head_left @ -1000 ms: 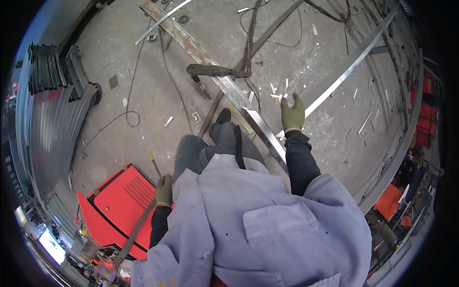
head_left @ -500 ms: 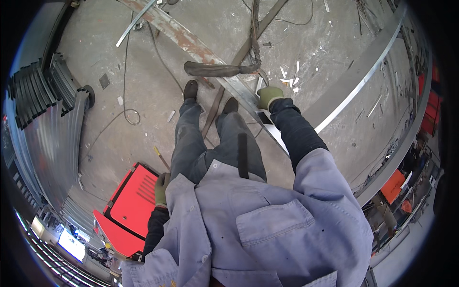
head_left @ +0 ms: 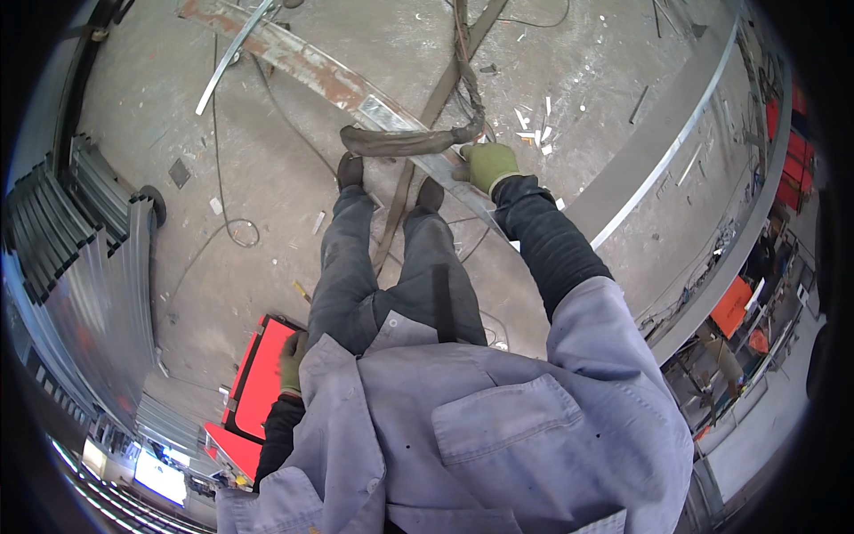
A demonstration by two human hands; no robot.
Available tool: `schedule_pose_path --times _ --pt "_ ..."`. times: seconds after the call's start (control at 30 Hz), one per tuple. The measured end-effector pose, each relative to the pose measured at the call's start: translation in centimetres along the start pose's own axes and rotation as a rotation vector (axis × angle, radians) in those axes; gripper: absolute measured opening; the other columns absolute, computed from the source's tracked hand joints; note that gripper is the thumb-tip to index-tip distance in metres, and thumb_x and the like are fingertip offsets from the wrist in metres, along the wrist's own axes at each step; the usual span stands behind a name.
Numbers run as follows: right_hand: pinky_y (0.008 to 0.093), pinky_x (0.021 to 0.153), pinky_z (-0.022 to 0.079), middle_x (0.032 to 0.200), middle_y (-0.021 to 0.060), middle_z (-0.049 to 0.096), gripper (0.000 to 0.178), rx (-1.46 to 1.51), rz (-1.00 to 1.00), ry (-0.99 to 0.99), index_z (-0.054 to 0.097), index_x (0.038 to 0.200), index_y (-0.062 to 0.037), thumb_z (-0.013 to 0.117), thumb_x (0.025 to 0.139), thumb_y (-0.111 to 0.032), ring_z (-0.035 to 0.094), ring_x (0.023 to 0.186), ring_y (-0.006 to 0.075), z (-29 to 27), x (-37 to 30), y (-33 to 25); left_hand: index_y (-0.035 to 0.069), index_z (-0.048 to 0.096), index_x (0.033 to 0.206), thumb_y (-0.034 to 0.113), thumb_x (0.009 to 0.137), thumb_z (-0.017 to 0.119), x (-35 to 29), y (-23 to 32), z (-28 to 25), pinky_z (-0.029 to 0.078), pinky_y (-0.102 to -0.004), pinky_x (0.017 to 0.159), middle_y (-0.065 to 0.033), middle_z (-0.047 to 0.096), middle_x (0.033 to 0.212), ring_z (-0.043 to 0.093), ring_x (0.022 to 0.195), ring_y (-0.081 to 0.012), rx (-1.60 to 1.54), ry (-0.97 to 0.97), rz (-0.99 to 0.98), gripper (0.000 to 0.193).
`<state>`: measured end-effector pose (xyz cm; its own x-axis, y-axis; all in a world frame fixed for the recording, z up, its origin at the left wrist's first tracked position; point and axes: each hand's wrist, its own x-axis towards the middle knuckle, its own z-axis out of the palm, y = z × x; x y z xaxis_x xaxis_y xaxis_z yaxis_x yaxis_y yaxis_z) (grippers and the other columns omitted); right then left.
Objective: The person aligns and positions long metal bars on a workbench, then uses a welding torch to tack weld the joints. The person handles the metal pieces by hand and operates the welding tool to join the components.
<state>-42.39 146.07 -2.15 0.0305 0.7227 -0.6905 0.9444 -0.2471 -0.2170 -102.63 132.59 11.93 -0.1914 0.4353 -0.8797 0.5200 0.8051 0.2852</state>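
Observation:
My right hand (head_left: 489,167), in a green glove, is closed over the metal beam (head_left: 334,76), beside a dark sheathed cable (head_left: 400,141). What sits inside its fingers is hidden. The cable hangs in a bend in front of my shoes, and its other part runs off toward the top edge. The beam, rust-stained at its far end, slants from the far left to below my right forearm. My left hand (head_left: 290,363), also gloved, hangs low by my hip in front of a red cabinet (head_left: 255,378); its fingers are too unclear to read.
Ribbed metal profiles (head_left: 53,231) are stacked at the left. A long grey beam (head_left: 658,151) lies at the right, near a cluttered bench (head_left: 734,329). Thin cables (head_left: 220,160) and white scraps (head_left: 536,133) lie on the floor. A narrow metal strip (head_left: 233,58) crosses the slanting beam.
My right hand has shifted slightly left and nearer the sheathed cable, its glove turned more over the beam. My left hand has moved a little left and down, over the red cabinet. The view has shifted.

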Motion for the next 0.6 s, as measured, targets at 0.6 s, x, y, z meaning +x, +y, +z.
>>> schedule_pose_path --times 0.6 --pt "0.0431 0.091 0.061 0.123 0.0211 0.081 0.074 1.242 1.065 0.702 0.071 0.139 0.0068 0.092 0.086 -0.041 0.078 0.108 0.0339 10.8 -23.8 11.2 -0.004 0.074 0.136 0.031 0.112 0.068 5.1 8.8 -1.5 0.056 -0.0369 0.105 -0.0170 0.080 0.128 0.074 0.118 -0.0237 0.398 -0.155 0.218 0.043"
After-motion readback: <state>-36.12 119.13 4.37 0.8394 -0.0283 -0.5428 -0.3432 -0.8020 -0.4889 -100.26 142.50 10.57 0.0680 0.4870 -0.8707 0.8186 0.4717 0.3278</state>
